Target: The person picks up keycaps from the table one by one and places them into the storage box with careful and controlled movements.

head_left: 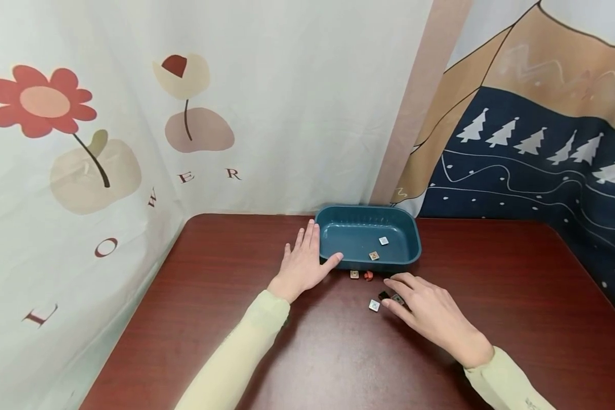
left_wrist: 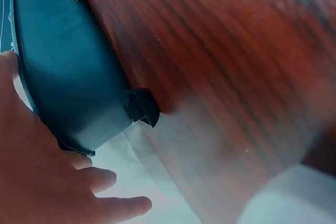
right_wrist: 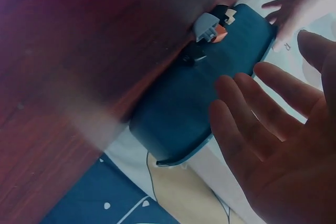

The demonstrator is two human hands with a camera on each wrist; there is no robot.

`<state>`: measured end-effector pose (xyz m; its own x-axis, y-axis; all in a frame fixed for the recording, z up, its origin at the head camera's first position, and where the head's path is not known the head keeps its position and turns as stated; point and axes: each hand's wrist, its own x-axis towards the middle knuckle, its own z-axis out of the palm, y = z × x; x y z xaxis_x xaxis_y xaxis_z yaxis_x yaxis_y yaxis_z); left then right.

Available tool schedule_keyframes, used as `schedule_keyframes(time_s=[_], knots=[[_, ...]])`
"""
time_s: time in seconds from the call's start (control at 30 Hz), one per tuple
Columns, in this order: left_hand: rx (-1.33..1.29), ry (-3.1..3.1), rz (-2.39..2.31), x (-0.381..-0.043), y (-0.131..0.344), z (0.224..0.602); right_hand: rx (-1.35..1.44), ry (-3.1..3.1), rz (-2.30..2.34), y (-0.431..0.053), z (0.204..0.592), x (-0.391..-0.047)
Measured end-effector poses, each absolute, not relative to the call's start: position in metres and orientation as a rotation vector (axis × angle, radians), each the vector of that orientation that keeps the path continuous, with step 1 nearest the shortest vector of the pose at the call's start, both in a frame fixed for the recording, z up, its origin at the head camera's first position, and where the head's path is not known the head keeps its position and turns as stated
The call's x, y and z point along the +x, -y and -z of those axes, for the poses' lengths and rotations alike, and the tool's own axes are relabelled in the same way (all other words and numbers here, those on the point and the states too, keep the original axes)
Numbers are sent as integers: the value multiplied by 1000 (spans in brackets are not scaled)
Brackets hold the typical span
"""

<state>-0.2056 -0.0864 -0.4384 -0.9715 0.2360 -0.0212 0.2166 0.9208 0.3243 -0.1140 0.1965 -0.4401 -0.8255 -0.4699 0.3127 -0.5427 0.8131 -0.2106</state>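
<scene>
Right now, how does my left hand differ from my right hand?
Your left hand lies against the left end of the blue tray; your right hand is beside a black piece and a gray piece, contact unclear. The left hand's fingers point mostly toward the printed cloth; the right hand's, mostly leftward. Both are bare, in pale yellow sleeves, and seem to hold nothing.

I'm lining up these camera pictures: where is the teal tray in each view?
Head: the teal tray sits just right of centre, slightly below mid-height.
Left wrist: the teal tray fills much of the left side, reaching the top edge.
Right wrist: the teal tray slants from upper right to lower middle.
Shared landmark: the left hand, beside it.
</scene>
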Motion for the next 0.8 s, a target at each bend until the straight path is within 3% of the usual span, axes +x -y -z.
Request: schedule_keyframes(time_s=[0.8], knots=[[348, -3018, -491, -206, 87, 440, 892, 2897, -307, -202, 448, -118]])
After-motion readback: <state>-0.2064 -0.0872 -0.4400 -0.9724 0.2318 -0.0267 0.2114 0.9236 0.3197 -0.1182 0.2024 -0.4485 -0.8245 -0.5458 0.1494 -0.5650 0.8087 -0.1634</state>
